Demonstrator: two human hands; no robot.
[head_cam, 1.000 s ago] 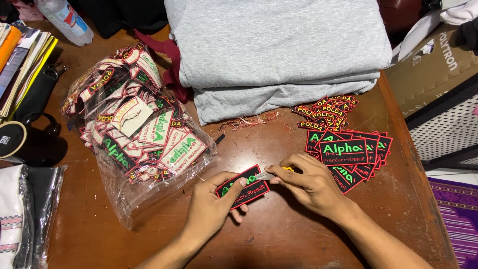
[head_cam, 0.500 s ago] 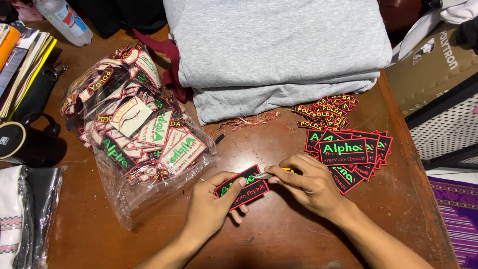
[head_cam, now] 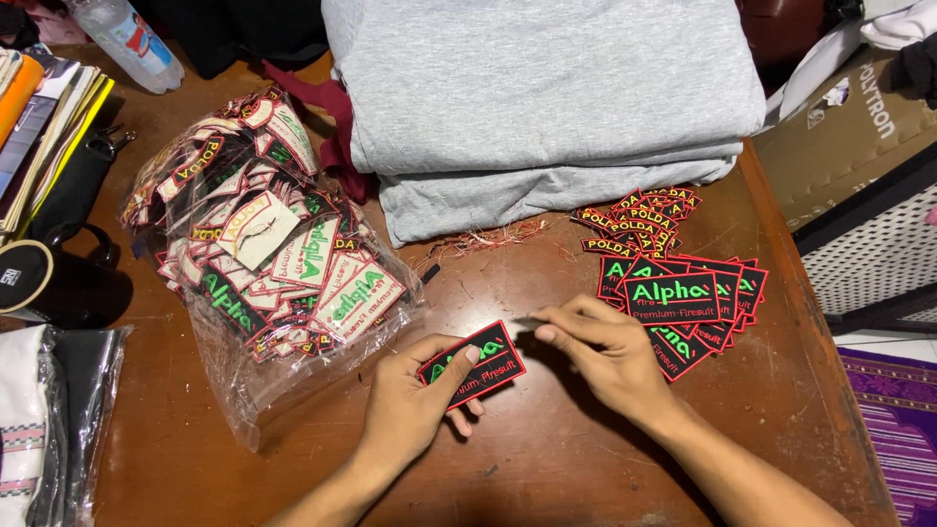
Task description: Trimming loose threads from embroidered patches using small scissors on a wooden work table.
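Black embroidered patch (head_cam: 472, 364), red-edged: light, flexible, flat. Left hand (head_cam: 410, 405) pinches its lower edge; right hand (head_cam: 605, 353) closes narrow at its upper corner. Best gripped by edges.

On the wooden table (head_cam: 586, 459): 1 black patch (head_cam: 475, 364) held at 6 o'clock, 1 clear bag (head_cam: 264, 263) of patches at 9 o'clock, 2 loose patch piles (head_cam: 683, 283) at 3 o'clock, 2 folded grey shirts (head_cam: 547, 98) at 12 o'clock, 1 plastic bottle (head_cam: 127, 39) at 11 o'clock, 1 black mug (head_cam: 44, 283) at 9 o'clock.
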